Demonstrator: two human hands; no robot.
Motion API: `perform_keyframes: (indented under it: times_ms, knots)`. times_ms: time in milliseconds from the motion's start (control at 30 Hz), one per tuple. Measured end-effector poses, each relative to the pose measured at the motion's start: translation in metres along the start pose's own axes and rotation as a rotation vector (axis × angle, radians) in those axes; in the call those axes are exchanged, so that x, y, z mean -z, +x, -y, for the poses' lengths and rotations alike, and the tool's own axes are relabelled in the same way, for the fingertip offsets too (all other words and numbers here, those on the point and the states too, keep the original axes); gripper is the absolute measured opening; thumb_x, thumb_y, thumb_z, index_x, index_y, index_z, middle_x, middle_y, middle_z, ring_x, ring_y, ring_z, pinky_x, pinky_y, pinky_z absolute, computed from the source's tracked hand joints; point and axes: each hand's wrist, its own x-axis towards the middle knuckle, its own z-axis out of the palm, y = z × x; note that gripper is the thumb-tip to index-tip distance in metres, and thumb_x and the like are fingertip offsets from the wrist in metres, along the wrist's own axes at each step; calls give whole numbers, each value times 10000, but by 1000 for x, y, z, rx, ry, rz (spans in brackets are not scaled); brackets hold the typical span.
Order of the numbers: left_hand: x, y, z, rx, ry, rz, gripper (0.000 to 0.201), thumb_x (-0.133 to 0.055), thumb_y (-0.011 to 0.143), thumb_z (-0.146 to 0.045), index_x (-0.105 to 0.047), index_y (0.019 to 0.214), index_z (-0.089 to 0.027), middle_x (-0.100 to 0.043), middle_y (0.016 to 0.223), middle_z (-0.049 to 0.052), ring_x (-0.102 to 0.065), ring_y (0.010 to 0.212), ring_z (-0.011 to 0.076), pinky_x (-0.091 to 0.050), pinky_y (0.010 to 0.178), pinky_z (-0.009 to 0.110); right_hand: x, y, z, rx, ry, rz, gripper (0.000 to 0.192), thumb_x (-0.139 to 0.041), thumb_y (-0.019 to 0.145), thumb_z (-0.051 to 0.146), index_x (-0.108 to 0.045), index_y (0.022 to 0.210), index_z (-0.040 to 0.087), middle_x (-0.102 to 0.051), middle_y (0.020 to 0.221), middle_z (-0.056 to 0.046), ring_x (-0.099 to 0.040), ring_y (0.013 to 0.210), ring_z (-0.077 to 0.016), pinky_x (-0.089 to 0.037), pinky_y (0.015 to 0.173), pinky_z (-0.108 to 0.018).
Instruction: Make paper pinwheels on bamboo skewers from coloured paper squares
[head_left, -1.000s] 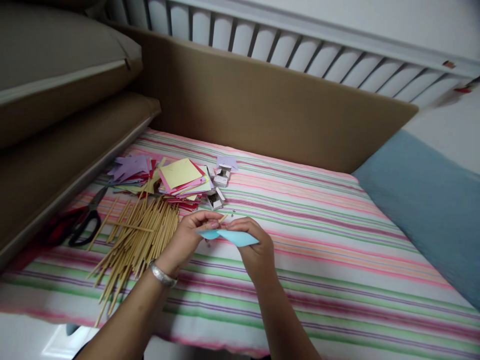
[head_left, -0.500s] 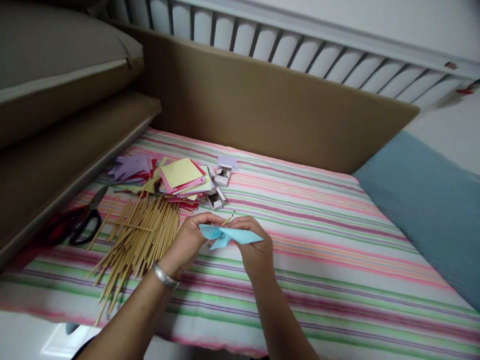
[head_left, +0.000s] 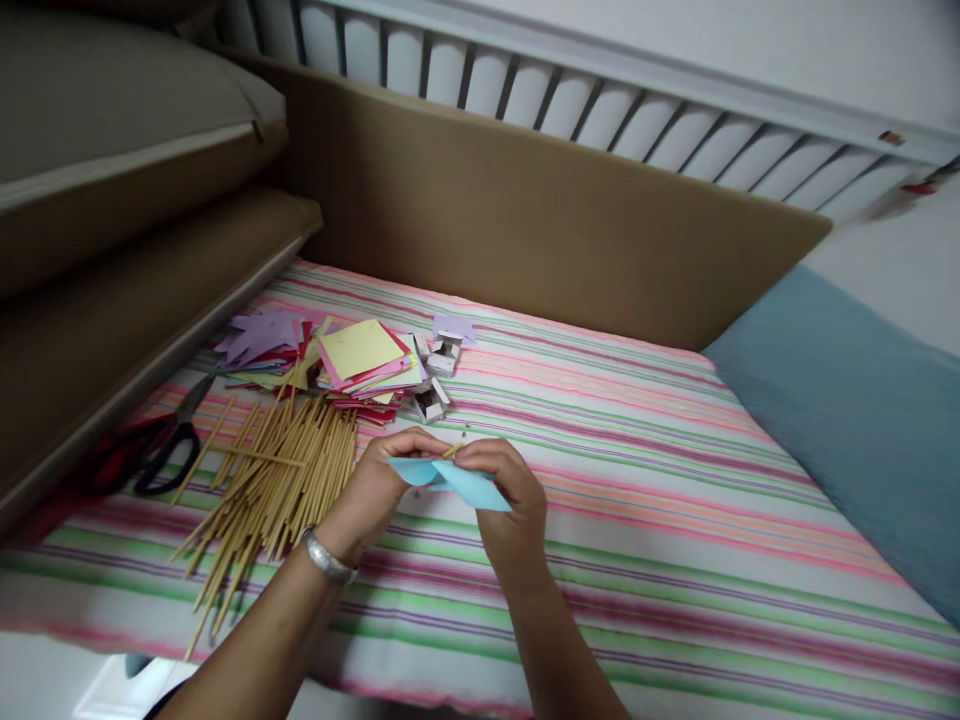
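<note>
Between my two hands is a light-blue paper pinwheel point(head_left: 469, 482), its folded blades facing me. My left hand point(head_left: 381, 487), with a silver bracelet at the wrist, has its fingers closed at the pinwheel's left side. My right hand point(head_left: 514, 495) grips it from the right, thumb and fingertips pressed near its middle. The tip of a thin wooden stick point(head_left: 453, 450) shows just behind the paper, between the fingertips. How the stick meets the paper is hidden. A pile of wooden sticks point(head_left: 300, 480) lies left of my left hand.
Stacked square coloured papers point(head_left: 364, 350) and cut purple papers point(head_left: 262, 335) lie beyond the sticks. Small open boxes point(head_left: 431, 400) stand beside them. Black-handled scissors point(head_left: 176, 440) lie at left. Striped cloth point(head_left: 637, 480) covers the surface, with a brown panel point(head_left: 525, 200) behind and cushions point(head_left: 135, 230) at left.
The pinwheel has tilted, its right blade now pointing lower and its lower blade mostly hidden. My right fingers have shifted in toward its middle. Both hands stay in nearly the same place.
</note>
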Motion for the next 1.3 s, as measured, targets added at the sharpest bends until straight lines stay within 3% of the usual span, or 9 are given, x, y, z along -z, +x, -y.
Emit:
perform_keyframes:
  times_ms: [733, 1300]
  knots:
    - [1, 1, 0, -45, 30, 12, 91, -703, 650, -180, -730, 737, -181, -629, 748, 47, -550, 676, 147, -430, 605, 248, 1, 0, 1, 35, -7, 14, 100, -582, 808, 199, -662, 828, 255, -636, 810, -43, -613, 804, -199, -515, 693, -369]
    - [0, 1, -2, -58, 15, 47, 81, -679, 680, -163, -723, 745, -179, -594, 716, 23, -530, 627, 125, -410, 578, 245, 0, 1, 1, 10, 25, -7, 149, -624, 757, 116, -665, 807, 250, -645, 796, -28, -613, 797, -192, -499, 694, -354]
